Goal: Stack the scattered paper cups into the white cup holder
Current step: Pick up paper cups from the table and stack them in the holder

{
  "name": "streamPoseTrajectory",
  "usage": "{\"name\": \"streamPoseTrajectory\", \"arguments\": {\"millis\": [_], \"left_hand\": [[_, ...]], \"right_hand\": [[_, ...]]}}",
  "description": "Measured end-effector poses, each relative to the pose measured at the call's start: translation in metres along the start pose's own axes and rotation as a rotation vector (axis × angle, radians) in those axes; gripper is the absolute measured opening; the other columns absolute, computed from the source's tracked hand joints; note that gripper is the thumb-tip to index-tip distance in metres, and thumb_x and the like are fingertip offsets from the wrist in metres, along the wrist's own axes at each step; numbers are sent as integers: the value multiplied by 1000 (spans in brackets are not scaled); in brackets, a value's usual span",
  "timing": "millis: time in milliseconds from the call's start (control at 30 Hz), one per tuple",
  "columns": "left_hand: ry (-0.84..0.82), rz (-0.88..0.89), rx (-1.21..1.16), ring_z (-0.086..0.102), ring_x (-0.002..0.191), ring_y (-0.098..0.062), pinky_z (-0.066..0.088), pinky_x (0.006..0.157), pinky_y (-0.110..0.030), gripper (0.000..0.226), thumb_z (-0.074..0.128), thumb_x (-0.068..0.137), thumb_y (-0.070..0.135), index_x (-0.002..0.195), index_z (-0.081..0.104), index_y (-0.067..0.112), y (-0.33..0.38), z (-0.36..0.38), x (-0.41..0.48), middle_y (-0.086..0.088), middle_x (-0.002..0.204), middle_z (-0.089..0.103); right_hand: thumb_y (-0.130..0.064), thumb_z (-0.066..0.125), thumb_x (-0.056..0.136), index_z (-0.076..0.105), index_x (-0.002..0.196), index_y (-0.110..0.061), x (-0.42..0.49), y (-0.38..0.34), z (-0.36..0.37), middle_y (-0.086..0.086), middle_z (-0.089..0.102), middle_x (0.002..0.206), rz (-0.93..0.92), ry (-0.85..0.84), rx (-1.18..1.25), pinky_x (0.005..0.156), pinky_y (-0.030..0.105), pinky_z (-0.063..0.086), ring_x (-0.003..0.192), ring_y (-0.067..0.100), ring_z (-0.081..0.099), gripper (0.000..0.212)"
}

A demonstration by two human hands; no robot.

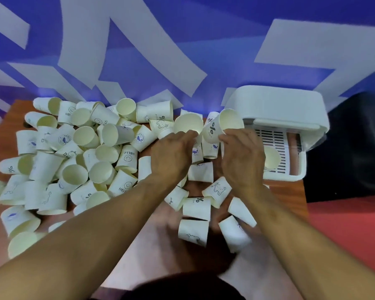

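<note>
Several white paper cups (80, 152) with small printed designs lie scattered across a brown table (13, 118). My left hand (171, 154) grips one cup (187, 124) at its rim, mouth facing me. Just to its right, my right hand (240, 156) holds a cup marked with a percent sign (221, 126), tilted with its mouth up and right. The white cup holder (279, 109) stands at the table's back right, lid raised over a slotted tray (275, 139). One cup (271, 158) lies in the tray, partly hidden by my right hand.
A blue wall with white shapes (160, 50) rises right behind the table. A dark object (355, 148) sits to the right of the holder. More loose cups (195, 230) lie between my forearms near the front edge.
</note>
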State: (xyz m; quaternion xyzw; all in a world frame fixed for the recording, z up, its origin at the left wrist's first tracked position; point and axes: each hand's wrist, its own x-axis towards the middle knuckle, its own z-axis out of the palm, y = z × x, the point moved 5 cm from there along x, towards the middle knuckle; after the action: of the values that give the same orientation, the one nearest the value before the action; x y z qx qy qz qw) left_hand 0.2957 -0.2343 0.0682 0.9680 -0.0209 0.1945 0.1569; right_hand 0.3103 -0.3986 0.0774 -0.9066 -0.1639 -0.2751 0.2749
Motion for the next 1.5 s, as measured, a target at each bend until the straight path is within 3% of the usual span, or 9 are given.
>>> {"name": "streamPoseTrajectory", "arguments": {"millis": [167, 367, 500, 733, 833, 1000, 1167, 1267, 1500], "left_hand": [[-1, 61, -46, 61, 66, -27, 46, 45, -35, 10, 64, 88, 16, 94, 70, 20, 43, 6, -2, -2, 76, 66], [-14, 103, -156, 62, 79, -25, 51, 51, -35, 13, 68, 87, 14, 98, 70, 18, 90, 11, -2, -2, 104, 62], [-18, 144, -162, 58, 77, -25, 47, 54, -33, 9, 66, 90, 17, 96, 73, 18, 110, 21, -1, -3, 96, 64], [-84, 125, -74, 58, 74, -28, 50, 57, -36, 11, 65, 90, 19, 97, 73, 16, 125, 42, -2, -6, 89, 67], [-117, 117, -73, 59, 78, -27, 51, 60, -37, 13, 64, 91, 21, 100, 73, 16, 126, 50, -2, -6, 93, 68], [-173, 87, -65, 60, 84, -27, 52, 64, -36, 17, 65, 90, 22, 105, 73, 21, 120, 65, -1, -4, 101, 69], [-182, 102, -56, 56, 79, -25, 47, 60, -35, 18, 59, 94, 27, 104, 72, 22, 117, 75, 1, -2, 96, 69], [-173, 139, -63, 56, 78, -25, 46, 59, -36, 18, 57, 95, 27, 102, 72, 20, 119, 79, 2, -2, 94, 68], [-207, 172, -46, 58, 80, -25, 48, 60, -34, 16, 62, 92, 26, 102, 73, 20, 123, 91, 3, -2, 93, 70]], "right_hand": [[7, 65, 75, 75, 83, -14, -15, 30, -41, 0, 71, 95, 65, 64, -69, 80, 35, 44, 90, 24, 60, 24], [11, 67, 70, 72, 81, -13, -28, 65, -81, -2, 70, 88, 124, 41, -135, 82, 12, 27, 86, 19, 57, 27], [10, 65, 74, 70, 86, -14, -36, 88, -92, -2, 69, 84, 203, -8, -165, 76, 23, 32, 81, 23, 60, 27], [14, 67, 68, 68, 97, -13, -45, 117, -84, 1, 68, 82, 184, -64, -213, 70, 29, 31, 77, 25, 59, 39], [13, 68, 69, 68, 98, -14, -48, 127, -72, -1, 67, 79, 181, -129, -197, 68, 31, 31, 76, 26, 59, 40], [11, 68, 68, 69, 102, -16, -56, 146, -46, -1, 66, 76, 197, -234, -188, 69, 39, 43, 78, 26, 59, 44], [5, 70, 69, 70, 102, -15, -66, 163, -20, -1, 68, 76, 169, -294, -194, 70, 35, 32, 76, 26, 58, 38], [4, 70, 71, 71, 102, -15, -71, 168, -11, 0, 70, 78, 175, -328, -205, 69, 34, 34, 77, 27, 59, 36], [-4, 52, 73, 72, 103, -16, -70, 166, -3, 1, 70, 79, 163, -348, -175, 68, 32, 36, 75, 27, 60, 38]]}}
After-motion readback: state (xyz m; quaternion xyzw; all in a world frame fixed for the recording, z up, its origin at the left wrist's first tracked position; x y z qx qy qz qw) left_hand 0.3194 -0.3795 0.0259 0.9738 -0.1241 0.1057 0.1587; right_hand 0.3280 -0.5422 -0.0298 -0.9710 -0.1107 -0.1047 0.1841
